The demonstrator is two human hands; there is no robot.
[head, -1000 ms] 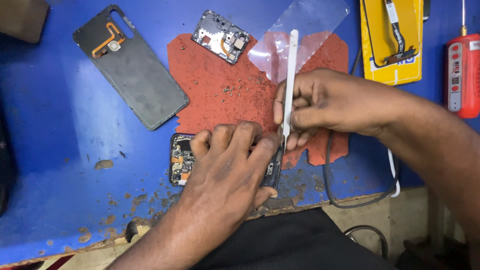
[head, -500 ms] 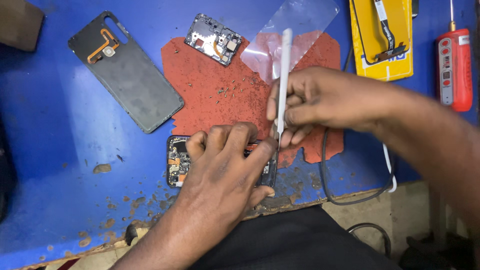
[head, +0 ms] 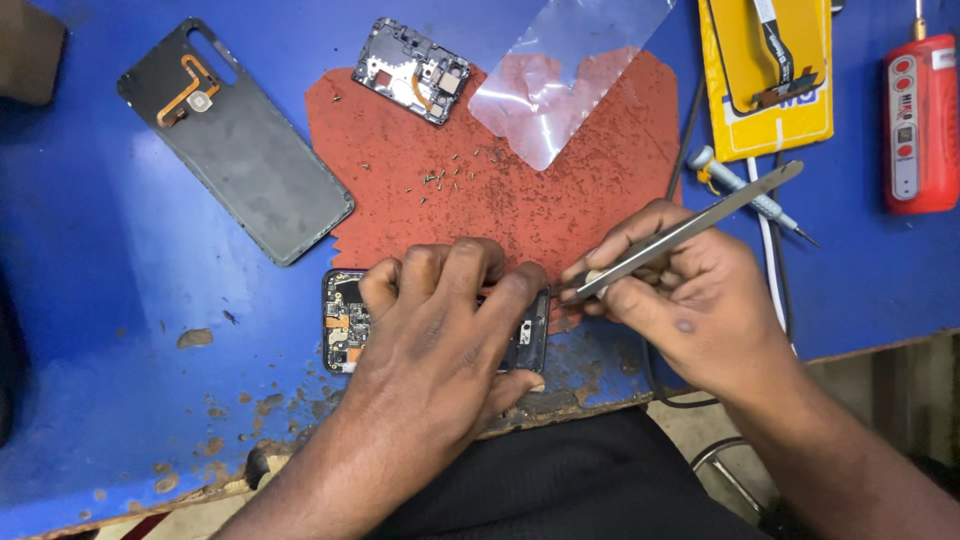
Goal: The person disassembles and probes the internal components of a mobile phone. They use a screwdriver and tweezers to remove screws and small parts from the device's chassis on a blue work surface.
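Left hand (head: 440,350) pressing flat on open phone (head: 345,320) at surface (head: 120,330) edge, right hand (head: 680,290) fingers pinched on tweezers (head: 690,228); slipping tip maybe scratching phone parts, scattering tiny screws (head: 445,178).

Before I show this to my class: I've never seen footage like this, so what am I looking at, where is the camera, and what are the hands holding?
The camera sits on a person's head and looks down at their own two bare hands over a worn blue workbench. The left hand presses down on an opened phone at the bench's near edge. The right hand grips metal tweezers, tips towards the phone. Beyond lie a red mat with tiny screws, a dark back cover, a small inner frame, a clear film and a small screwdriver.
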